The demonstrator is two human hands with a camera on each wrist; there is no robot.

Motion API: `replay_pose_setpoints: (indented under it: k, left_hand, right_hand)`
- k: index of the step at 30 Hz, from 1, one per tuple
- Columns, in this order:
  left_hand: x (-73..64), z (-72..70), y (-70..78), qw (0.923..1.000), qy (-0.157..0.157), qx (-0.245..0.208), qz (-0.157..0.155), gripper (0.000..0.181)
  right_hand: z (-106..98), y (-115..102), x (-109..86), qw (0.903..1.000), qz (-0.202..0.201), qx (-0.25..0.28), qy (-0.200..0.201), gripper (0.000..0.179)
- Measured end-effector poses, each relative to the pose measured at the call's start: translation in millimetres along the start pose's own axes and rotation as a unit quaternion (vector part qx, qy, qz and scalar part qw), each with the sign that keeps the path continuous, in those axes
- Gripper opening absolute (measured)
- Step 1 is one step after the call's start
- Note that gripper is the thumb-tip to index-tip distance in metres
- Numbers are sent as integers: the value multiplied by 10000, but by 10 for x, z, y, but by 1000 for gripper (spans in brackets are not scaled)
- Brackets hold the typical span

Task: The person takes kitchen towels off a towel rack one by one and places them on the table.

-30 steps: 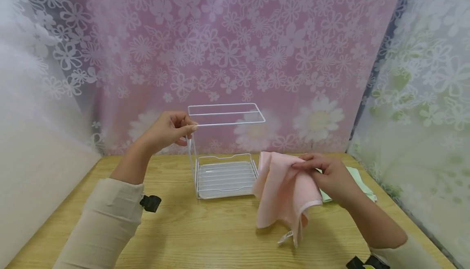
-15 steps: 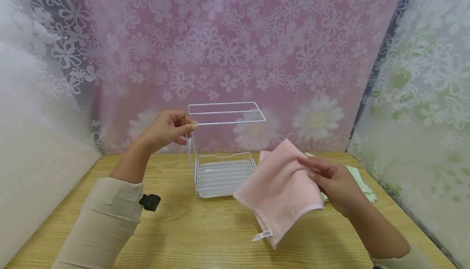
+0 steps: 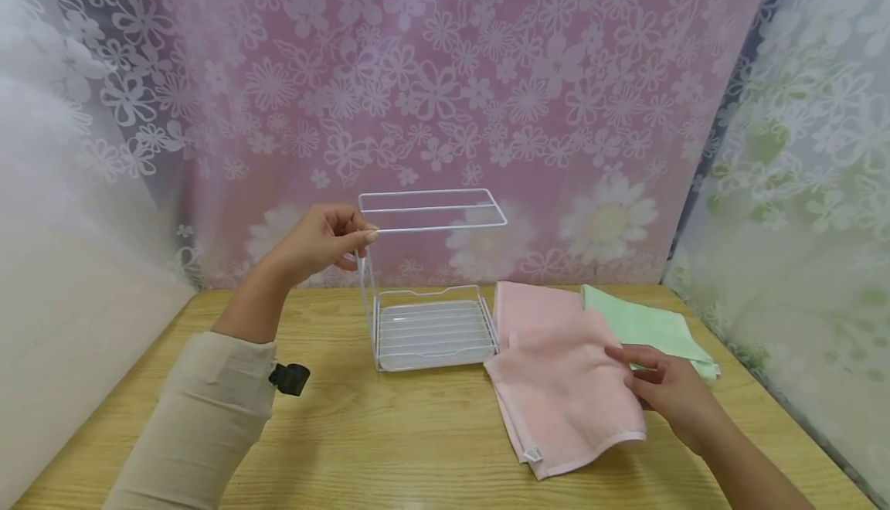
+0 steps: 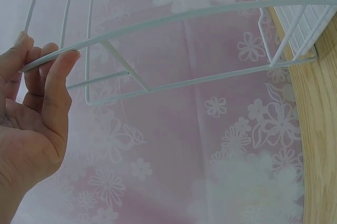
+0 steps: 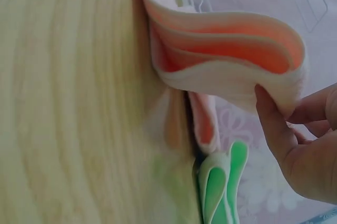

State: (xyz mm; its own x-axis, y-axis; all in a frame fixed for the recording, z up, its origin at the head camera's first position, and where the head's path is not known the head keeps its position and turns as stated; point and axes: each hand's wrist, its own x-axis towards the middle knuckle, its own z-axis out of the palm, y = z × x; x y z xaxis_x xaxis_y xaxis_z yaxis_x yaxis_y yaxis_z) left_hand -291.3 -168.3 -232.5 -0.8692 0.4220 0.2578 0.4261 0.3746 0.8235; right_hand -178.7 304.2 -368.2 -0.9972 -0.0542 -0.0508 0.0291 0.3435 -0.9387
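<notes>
At the left upper corner of a white wire rack [image 3: 439,228], my left hand [image 3: 321,241] pinches the frame between thumb and fingers. The left wrist view shows the thumb and fingers [image 4: 58,74] on the rod. My right hand [image 3: 670,392] pinches the right side of a pink towel [image 3: 566,409] with a small white tag. In the right wrist view that towel [image 5: 231,79] is folded in layers, its held end raised off the table. Behind it lies another pink towel [image 3: 530,303], partly covered. Further right a folded light green towel [image 3: 650,323] lies on the table.
A shallow white tray [image 3: 396,365] sits at the base of the rack, beside the pink towels. The wooden table [image 3: 334,448] meets a pink flowered curtain [image 3: 431,108] at the back and pale sheets at both sides.
The pink towel, bunched and hanging at first, has spread out and come lower, toward the front right, with the right hand. The left hand keeps its grip on the rack.
</notes>
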Motion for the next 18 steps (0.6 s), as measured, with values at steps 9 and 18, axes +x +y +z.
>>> replay_pose_setpoints:
  k: [9, 18]
  left_hand:
    - [3, -8, 7, 10000, -12, -21, -11, 21]
    - [-3, -4, 6, 10000, -29, 5, 45, 21]
  right_hand:
    - [-125, 130, -1, 9911, 436, -1237, -210, 39]
    - [-130, 330, 132, 9854, 741, -1367, -695, 43]
